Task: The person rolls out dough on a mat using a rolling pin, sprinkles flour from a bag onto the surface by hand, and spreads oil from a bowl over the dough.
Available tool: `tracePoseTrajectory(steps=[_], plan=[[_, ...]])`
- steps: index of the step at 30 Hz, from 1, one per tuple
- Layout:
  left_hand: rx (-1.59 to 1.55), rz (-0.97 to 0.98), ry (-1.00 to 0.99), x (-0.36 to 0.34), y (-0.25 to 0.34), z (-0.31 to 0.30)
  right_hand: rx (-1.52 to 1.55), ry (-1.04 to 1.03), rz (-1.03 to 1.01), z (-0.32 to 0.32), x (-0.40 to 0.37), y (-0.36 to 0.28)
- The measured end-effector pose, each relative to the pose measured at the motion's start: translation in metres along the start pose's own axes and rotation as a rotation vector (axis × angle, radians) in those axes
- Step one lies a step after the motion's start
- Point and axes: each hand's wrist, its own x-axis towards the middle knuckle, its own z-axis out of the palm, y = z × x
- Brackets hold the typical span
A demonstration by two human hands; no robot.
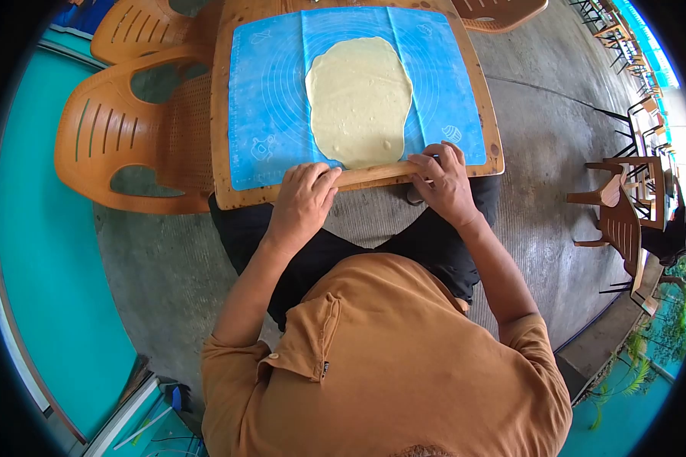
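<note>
A wooden rolling pin (373, 174) lies across the near edge of the blue mat, right at the bottom rim of the dough. My left hand (306, 196) has its fingers curled over the pin's left end, and my right hand (443, 183) grips its right end. Beyond the pin, a flat, pale yellow sheet of dough (360, 99) spreads over the middle of the mat, roughly oval with a few small bubbles. The blue silicone mat (267, 99) carries white printed circles and little drawings, and two fold lines run down it.
The mat rests on a wooden table (220, 145). Brown plastic chairs (114, 133) stand close on the left, and another chair (503, 11) is at the far right corner. More chairs and tables (625, 206) line the right side above a concrete floor (541, 114).
</note>
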Motion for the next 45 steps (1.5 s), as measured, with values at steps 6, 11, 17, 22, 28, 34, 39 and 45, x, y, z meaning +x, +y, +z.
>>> tracePoseTrajectory(steps=[6,11,17,22,28,34,39,45], plan=[[-0.083,0.036,-0.03,-0.013,0.005,-0.002,0.005,0.017,-0.003,-0.007,-0.01,-0.005],[-0.095,0.013,-0.023,-0.002,-0.005,-0.015,0.033,0.004,-0.052,-0.008,0.001,-0.007],[0.038,0.044,0.087,0.04,-0.051,-0.029,0.03,-0.006,0.04,0.013,0.036,-0.02],[0.167,-0.021,-0.084,0.044,-0.074,-0.023,0.026,-0.104,0.123,0.031,0.039,-0.038],[0.194,-0.05,-0.064,0.019,-0.062,-0.009,-0.173,-0.301,0.093,0.031,0.032,-0.055],[0.179,-0.036,-0.057,0.005,-0.059,-0.019,-0.123,-0.342,0.12,0.031,0.02,-0.07],[0.171,-0.013,-0.055,-0.003,-0.059,-0.026,-0.141,-0.354,0.127,0.034,0.009,-0.082],[0.188,-0.003,-0.03,-0.014,-0.057,-0.032,-0.146,-0.347,0.086,0.032,-0.001,-0.09]])
